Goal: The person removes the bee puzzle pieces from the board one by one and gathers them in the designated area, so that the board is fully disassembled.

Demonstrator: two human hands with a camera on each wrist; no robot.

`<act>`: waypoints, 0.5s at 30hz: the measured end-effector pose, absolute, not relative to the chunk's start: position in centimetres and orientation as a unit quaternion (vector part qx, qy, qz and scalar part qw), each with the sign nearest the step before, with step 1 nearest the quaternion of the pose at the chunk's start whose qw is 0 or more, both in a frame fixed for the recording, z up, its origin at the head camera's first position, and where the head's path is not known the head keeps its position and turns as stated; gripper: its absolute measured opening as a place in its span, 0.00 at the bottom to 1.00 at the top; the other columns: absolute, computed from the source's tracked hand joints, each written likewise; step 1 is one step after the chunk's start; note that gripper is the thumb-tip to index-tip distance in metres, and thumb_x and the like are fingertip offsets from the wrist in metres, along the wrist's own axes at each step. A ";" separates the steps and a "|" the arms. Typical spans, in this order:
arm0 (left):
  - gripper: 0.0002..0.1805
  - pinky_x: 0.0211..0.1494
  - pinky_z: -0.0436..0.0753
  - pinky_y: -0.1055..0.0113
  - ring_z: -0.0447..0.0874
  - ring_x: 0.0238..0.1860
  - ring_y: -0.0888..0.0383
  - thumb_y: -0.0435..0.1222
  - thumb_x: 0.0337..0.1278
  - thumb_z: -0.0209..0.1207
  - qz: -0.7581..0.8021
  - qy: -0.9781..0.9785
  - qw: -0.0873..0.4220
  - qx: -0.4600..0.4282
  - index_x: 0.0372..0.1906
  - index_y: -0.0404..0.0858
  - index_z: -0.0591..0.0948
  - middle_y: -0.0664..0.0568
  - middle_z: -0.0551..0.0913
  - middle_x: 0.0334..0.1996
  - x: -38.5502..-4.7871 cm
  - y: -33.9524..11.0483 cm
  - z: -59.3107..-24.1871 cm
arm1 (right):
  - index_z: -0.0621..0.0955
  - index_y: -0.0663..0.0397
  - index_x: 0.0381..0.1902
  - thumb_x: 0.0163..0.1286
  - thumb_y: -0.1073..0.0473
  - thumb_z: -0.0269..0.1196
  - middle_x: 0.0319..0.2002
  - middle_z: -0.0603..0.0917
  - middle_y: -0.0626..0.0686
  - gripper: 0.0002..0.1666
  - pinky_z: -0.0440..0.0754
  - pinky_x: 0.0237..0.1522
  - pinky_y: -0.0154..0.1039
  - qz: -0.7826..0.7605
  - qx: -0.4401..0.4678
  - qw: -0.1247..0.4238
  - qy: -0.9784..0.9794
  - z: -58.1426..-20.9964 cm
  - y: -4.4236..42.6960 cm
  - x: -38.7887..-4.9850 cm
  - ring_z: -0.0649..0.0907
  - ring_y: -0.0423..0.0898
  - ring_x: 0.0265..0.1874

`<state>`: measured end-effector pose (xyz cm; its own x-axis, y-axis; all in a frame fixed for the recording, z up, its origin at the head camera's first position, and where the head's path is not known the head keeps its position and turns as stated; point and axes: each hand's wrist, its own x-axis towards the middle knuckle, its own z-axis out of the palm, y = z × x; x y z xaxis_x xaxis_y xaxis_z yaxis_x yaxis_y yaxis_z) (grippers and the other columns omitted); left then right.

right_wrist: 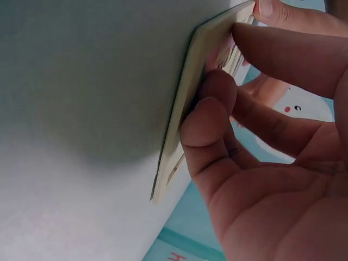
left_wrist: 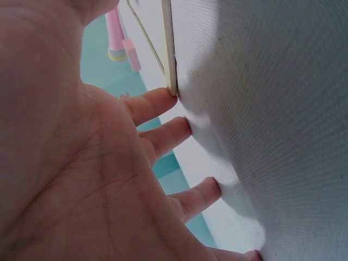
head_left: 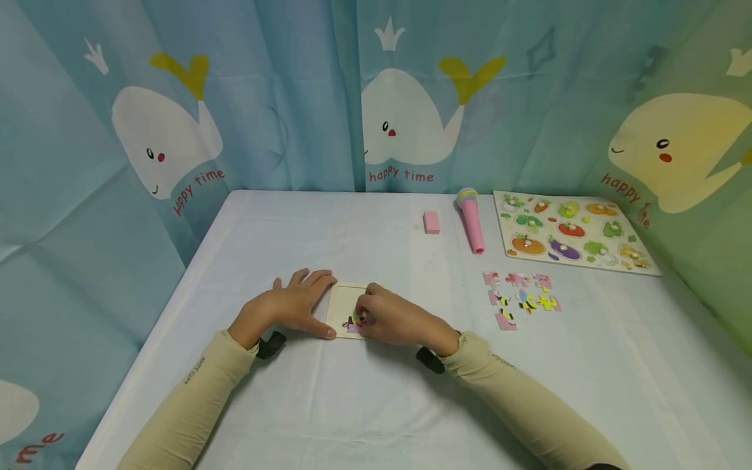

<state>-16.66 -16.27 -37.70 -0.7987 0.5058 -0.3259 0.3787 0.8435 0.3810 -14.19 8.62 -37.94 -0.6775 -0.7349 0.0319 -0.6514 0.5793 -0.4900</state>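
Note:
A small pale wooden puzzle tray lies flat on the table in front of me. My left hand spreads along its left side, thumb at the near corner and index fingertip at the far corner. The other left fingertips rest on the tablecloth. My right hand is over the tray's right part, fingers curled, pinching a puzzle piece down at the tray. Bee-patterned puzzle pieces show at the tray's near left; the fingers partly hide them.
Several loose pink and yellow puzzle pieces lie to the right. Beyond them are a vegetable peg board, a pink toy microphone and a pink block. A whale-print curtain hangs behind the white table.

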 end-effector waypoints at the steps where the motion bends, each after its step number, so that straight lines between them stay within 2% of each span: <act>1: 0.61 0.72 0.48 0.18 0.43 0.84 0.32 0.63 0.54 0.75 0.150 0.936 0.212 0.236 0.84 0.42 0.58 0.47 0.52 0.85 -16.7 -16.3 -37.7 | 0.86 0.65 0.43 0.69 0.68 0.73 0.41 0.78 0.54 0.07 0.78 0.40 0.33 -0.235 -0.391 0.087 0.886 -38.0 8.5 -14.2 0.75 0.42 0.36; 7: 0.61 0.72 0.48 0.18 0.43 0.84 0.32 0.62 0.55 0.75 0.149 0.937 0.211 0.236 0.85 0.42 0.58 0.47 0.52 0.85 -16.7 -16.3 -37.7 | 0.84 0.62 0.41 0.70 0.67 0.73 0.41 0.77 0.53 0.06 0.79 0.39 0.35 -0.228 -0.373 0.092 0.895 -38.0 8.3 -14.0 0.75 0.43 0.35; 15: 0.61 0.71 0.48 0.18 0.42 0.83 0.32 0.62 0.55 0.75 0.147 0.936 0.213 0.237 0.85 0.42 0.57 0.46 0.51 0.85 -16.7 -16.3 -37.6 | 0.81 0.59 0.38 0.69 0.67 0.73 0.40 0.76 0.52 0.09 0.77 0.37 0.36 -0.234 -0.377 0.071 0.893 -38.1 8.4 -13.8 0.75 0.43 0.33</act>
<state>-16.69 -16.28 -37.63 -0.7969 0.5065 -0.3292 0.3816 0.8446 0.3755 -13.81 8.40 -38.12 -0.7060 -0.7065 0.0488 -0.6395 0.6064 -0.4725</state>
